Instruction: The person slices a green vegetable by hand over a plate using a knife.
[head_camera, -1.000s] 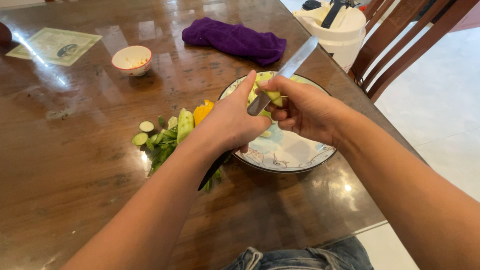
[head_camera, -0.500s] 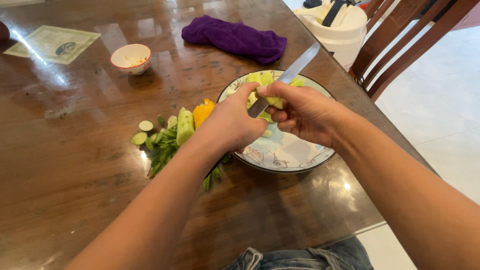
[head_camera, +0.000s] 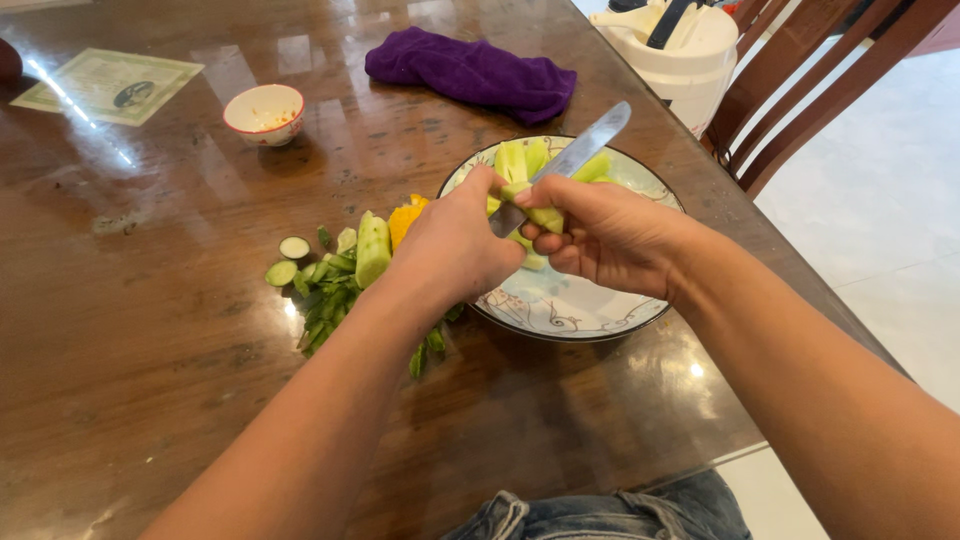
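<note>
Cucumber piece (head_camera: 545, 216) sat pinched in the fingers of your right hand (head_camera: 610, 235), over the plate (head_camera: 560, 310) on the right side of the wooden table (head_camera: 150, 380). Your left hand (head_camera: 455, 245) was closed around the knife (head_camera: 575, 160), its blade angled up and away to the far right. Green peelings (head_camera: 330, 290) lay just left of the plate.

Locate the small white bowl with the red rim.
In the head view, the small white bowl sits upper left on the wooden table, between the green paper and the purple cloth, well away from both hands.
</note>
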